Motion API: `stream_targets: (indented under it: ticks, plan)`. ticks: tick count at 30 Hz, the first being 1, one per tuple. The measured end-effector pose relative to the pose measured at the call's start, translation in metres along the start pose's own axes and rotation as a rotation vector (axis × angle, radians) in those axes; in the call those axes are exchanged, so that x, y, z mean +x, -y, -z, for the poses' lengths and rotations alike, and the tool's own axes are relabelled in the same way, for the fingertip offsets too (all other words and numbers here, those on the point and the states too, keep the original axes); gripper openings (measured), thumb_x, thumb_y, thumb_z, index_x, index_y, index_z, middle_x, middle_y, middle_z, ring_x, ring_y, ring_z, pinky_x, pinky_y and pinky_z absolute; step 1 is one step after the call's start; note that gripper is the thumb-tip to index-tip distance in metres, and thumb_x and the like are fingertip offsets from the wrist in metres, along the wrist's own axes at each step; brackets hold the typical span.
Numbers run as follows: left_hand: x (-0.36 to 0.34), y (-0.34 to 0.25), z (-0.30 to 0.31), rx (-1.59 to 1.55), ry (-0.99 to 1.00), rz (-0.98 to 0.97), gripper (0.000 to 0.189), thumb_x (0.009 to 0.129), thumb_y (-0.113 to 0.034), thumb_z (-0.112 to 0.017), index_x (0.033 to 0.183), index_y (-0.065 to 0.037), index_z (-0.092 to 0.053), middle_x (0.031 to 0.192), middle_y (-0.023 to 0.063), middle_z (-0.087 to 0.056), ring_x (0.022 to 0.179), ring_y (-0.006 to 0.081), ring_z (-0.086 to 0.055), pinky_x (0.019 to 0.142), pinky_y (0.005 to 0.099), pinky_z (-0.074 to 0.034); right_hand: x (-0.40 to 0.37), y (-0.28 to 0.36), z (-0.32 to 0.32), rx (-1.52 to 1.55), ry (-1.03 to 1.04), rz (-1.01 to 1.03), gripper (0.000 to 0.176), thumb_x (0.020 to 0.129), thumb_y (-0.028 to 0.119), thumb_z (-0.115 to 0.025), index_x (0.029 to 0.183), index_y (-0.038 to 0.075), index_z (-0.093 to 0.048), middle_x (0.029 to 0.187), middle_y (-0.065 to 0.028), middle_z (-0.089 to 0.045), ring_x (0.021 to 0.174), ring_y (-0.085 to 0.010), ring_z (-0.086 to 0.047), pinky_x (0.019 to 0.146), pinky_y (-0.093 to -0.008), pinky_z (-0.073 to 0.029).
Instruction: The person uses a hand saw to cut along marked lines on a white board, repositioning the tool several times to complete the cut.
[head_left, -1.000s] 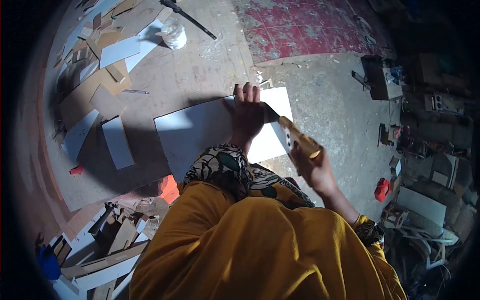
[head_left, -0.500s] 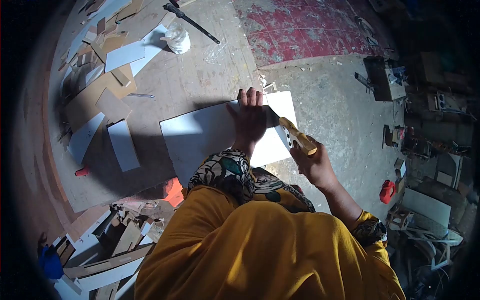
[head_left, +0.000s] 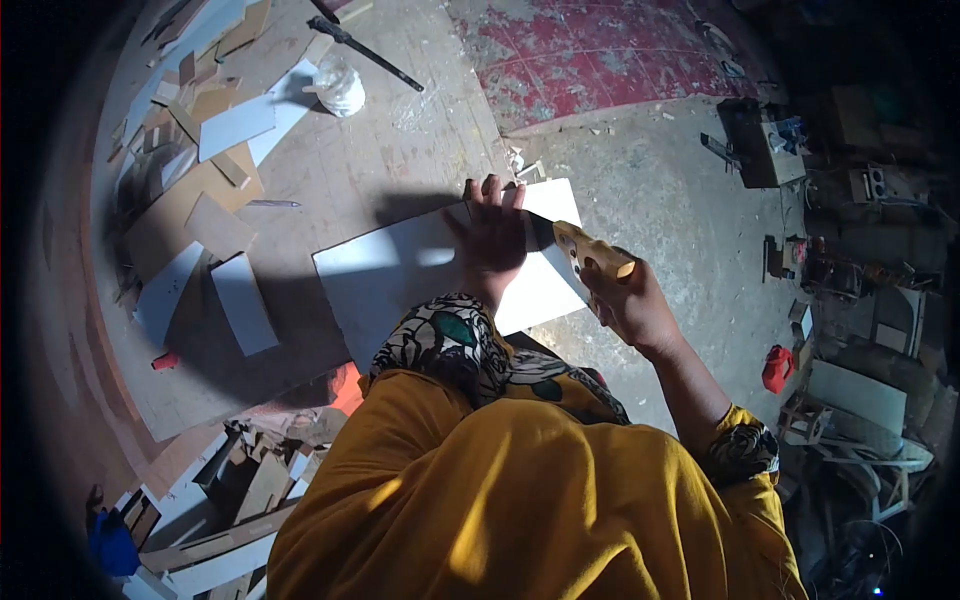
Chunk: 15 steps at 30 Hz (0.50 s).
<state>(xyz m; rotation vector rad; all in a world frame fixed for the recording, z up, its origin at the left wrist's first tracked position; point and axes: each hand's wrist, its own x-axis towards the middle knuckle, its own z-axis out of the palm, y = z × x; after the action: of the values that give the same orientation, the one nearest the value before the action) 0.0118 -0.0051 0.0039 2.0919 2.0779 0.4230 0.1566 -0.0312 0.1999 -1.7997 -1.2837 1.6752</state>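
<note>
A white board (head_left: 375,275) lies across the edge of the wooden work surface, its right end jutting out over the concrete floor. My left hand (head_left: 493,240) presses flat on it, fingers spread toward the far edge. In my right hand (head_left: 637,305) is a handsaw (head_left: 592,252), gripped by its yellowish wooden handle. The dark blade slants up and left from the handle onto the board, just right of my left hand. Part of the blade is hard to make out in the shadow.
Board offcuts (head_left: 235,130) are piled at the left of the work surface. A whitish plastic jar (head_left: 340,90) and a long black tool (head_left: 370,52) sit at the far side. A pen-like object (head_left: 273,203) lies nearer. Scrap wood (head_left: 260,490) fills the lower left; a red container (head_left: 777,368) stands right.
The saw handle and my right hand have shifted slightly forward, away from me, and the handle lies flatter. My left hand stays on the board, fingers a bit more spread. The view has shifted slightly.
</note>
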Motion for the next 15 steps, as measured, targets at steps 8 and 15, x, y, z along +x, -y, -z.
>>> stream_targets:
  ticks: [8,15]
  plan:
    - [0.003,-0.003,0.01,0.039,0.11,0.063,0.044,0.094,-0.035,-0.04,0.137,-0.025,-0.041,0.149,0.0062,-0.029,0.139,0.0345,-0.018,0.097,0.0773,-0.014,-0.029,-0.04,-0.017,-0.139,-0.09,0.101,0.033,0.087,0.017,-0.065,0.107,-0.008,-0.056,0.084,-0.0103,-0.064,0.082,-0.0126,-0.058,0.074,-0.029,-0.048]
    - [0.003,-0.008,0.0,0.049,0.018,0.107,0.045,0.092,-0.028,-0.042,0.135,-0.02,-0.043,0.146,0.0068,-0.031,0.138,0.0334,-0.019,0.097,0.0774,-0.016,-0.011,-0.029,0.003,-0.019,-0.001,0.106,0.029,0.088,0.018,-0.064,0.104,-0.004,-0.054,0.064,0.002,-0.051,0.051,-0.0051,-0.045,0.046,-0.0223,-0.037]
